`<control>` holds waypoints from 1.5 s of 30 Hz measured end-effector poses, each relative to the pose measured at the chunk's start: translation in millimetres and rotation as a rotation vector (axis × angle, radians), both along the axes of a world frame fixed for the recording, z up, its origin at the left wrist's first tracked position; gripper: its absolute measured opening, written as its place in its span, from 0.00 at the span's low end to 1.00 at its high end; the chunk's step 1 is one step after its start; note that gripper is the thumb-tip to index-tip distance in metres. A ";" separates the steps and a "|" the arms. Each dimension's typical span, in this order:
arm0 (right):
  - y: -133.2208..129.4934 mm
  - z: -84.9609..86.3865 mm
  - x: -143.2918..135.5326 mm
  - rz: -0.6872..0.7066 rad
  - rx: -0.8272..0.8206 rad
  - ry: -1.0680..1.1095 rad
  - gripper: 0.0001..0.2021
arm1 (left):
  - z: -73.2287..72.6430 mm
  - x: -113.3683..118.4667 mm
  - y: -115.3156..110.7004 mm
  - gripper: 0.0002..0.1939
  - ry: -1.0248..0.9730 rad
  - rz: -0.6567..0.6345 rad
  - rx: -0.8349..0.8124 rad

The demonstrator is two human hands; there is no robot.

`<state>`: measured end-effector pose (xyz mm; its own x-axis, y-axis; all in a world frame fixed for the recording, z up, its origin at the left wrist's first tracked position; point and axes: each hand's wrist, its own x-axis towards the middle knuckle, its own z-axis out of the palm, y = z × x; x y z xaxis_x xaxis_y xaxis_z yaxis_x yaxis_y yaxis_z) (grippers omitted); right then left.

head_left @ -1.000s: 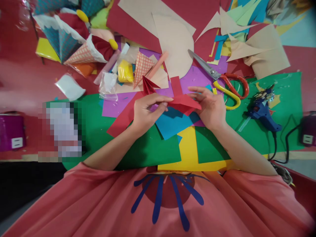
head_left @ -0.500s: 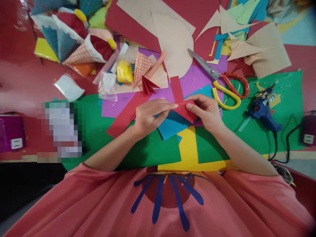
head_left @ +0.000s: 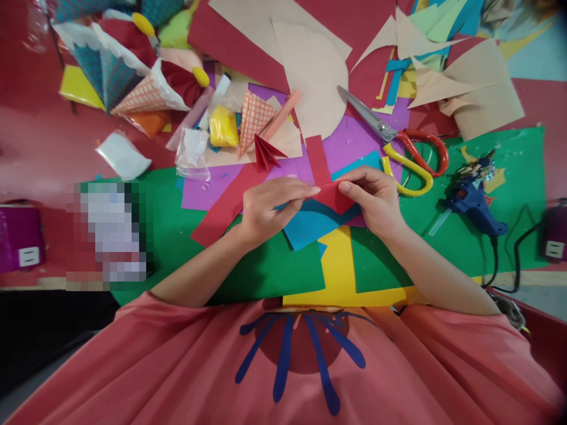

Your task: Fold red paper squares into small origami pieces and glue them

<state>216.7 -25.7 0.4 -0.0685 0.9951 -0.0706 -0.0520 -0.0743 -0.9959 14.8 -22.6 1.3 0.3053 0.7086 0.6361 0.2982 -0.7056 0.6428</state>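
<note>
Between my two hands is a small folded piece of red paper point(head_left: 335, 196). My left hand point(head_left: 272, 206) pinches its left corner between thumb and fingertips. At its upper right edge my right hand point(head_left: 374, 199) is closed, thumb on top and fingers behind. Beneath the hands lies a blue sheet point(head_left: 305, 227) with a jagged edge. A red strip point(head_left: 317, 159) lies just beyond the folded paper, and a longer red strip point(head_left: 221, 212) runs beside my left hand. A pleated red paper fan point(head_left: 267, 154) sits past my left hand.
Scissors point(head_left: 383, 127) with red and yellow handles lie beyond my right hand. A blue glue gun point(head_left: 473, 203) with its cord rests at the right. Paper cones point(head_left: 155, 88), a yellow clay packet point(head_left: 224, 127) and beige offcuts point(head_left: 482, 88) cover the far side. Green sheets point(head_left: 177, 254) lie in front.
My right hand has shifted slightly along the folded red paper, its thumb now nearer the upper edge. The paper's lower right corner has tilted a little. My left hand stays in place.
</note>
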 end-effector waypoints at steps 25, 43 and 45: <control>-3.0 8.5 -0.7 0.081 0.072 -0.108 0.11 | 6.9 4.3 -3.7 0.19 -0.135 -0.104 -0.830; -6.2 10.1 -4.8 0.298 0.067 -0.239 0.07 | 10.3 7.7 -1.5 0.10 0.024 -0.177 -0.831; -5.1 10.8 -5.0 0.296 0.049 -0.237 0.07 | 10.4 7.4 -1.9 0.10 0.023 -0.163 -0.806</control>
<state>211.7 -30.9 11.2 -0.3408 0.9374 -0.0714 0.1971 -0.0031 -0.9804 22.2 -24.5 11.7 0.4507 0.8909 -0.0568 0.2509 -0.0654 0.9658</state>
